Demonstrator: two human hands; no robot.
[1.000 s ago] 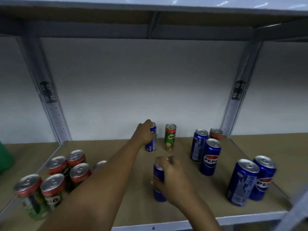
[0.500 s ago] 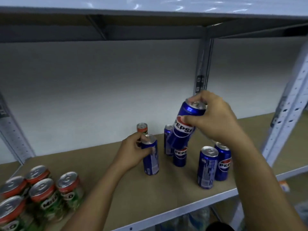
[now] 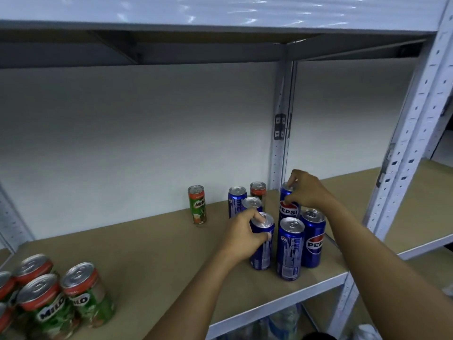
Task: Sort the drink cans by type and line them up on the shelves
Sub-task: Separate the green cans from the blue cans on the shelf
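Several blue Pepsi cans cluster at the right end of the wooden shelf (image 3: 152, 249). My left hand (image 3: 245, 235) grips one Pepsi can (image 3: 262, 251) by its top, standing on the shelf. My right hand (image 3: 307, 190) holds the rim of another Pepsi can (image 3: 289, 211) further back, also standing. Two more Pepsi cans (image 3: 290, 249) (image 3: 313, 239) stand in front of it. A slim green Milo can (image 3: 197, 204) stands alone near the wall. A second Milo can (image 3: 258, 191) is behind the Pepsi cans. A group of Milo cans (image 3: 49, 300) sits at the front left.
A grey metal upright (image 3: 282, 133) stands at the back right, and a perforated post (image 3: 411, 133) at the front right. The upper shelf (image 3: 196, 28) hangs overhead. Another shelf bay (image 3: 416, 217) continues to the right. Items on the lower shelf are blurred.
My right hand has brought its Pepsi can down from the air onto the shelf behind the front cans. My left hand has slid its can right, next to the cluster. The view shifted right.
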